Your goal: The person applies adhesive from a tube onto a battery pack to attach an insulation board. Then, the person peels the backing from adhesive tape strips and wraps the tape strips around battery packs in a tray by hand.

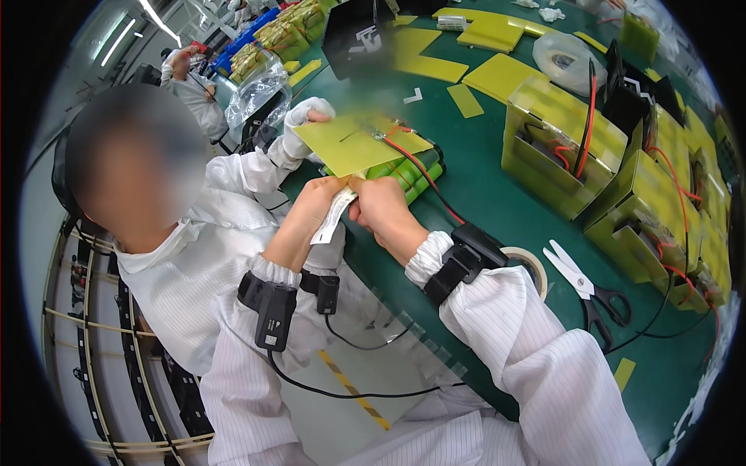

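Left hand (315, 203) and right hand (378, 206) both pinch one white tape strip (332, 217), fingers closed on its upper end; its long axis hangs down toward the wearer. Just beyond the hands: one green battery pack (404, 175) under one yellow sheet (353, 144), held by a co-worker's gloved hand (299, 124). Right of right hand: one pair of scissors (584, 287), one tape roll (532, 268), partly hidden by the wrist. The strip's upper end is hidden between the fingers.

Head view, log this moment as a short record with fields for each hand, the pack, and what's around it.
left hand: pinching white strip
right hand: pinching the same strip
battery pack: green cells under yellow sheet, red wire attached
co-worker's gloved hand: holding the sheet's corner
nearby: tape roll, scissors, green table
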{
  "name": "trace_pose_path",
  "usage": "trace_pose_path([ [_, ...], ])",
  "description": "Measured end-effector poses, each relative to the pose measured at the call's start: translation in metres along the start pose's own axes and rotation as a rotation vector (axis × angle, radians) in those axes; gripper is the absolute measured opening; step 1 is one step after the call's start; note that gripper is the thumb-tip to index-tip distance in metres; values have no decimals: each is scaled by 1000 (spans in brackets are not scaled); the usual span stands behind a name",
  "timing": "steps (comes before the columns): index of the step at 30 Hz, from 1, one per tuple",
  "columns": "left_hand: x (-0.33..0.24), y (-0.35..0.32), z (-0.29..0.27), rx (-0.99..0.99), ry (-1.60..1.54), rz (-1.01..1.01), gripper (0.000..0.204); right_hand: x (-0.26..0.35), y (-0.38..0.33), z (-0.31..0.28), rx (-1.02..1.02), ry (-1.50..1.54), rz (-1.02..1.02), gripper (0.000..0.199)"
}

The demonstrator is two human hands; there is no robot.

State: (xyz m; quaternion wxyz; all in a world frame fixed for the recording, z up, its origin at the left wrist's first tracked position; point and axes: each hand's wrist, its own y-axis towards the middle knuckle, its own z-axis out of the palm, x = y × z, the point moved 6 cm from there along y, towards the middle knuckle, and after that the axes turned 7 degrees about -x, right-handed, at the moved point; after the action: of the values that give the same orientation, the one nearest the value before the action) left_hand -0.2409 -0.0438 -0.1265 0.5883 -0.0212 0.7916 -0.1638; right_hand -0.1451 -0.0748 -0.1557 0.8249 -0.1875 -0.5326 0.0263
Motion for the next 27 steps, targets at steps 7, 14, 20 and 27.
trace_pose_path([
  [7, -6, -3, 1, 50, -31, 7, 23, -2, 2, 1, -10, -36, 15, 32],
  [14, -4, -2, 0, 86, -36, -6, 23, -2, 2, 3, -1, -24, 1, 35],
  [20, -1, 2, -1, -2, -48, -5, 31, 0, -4, 5, -10, 79, 45, 35],
  [27, -7, -2, 0, -38, 8, -2, 31, -1, -2, 6, -12, 92, 53, 35],
])
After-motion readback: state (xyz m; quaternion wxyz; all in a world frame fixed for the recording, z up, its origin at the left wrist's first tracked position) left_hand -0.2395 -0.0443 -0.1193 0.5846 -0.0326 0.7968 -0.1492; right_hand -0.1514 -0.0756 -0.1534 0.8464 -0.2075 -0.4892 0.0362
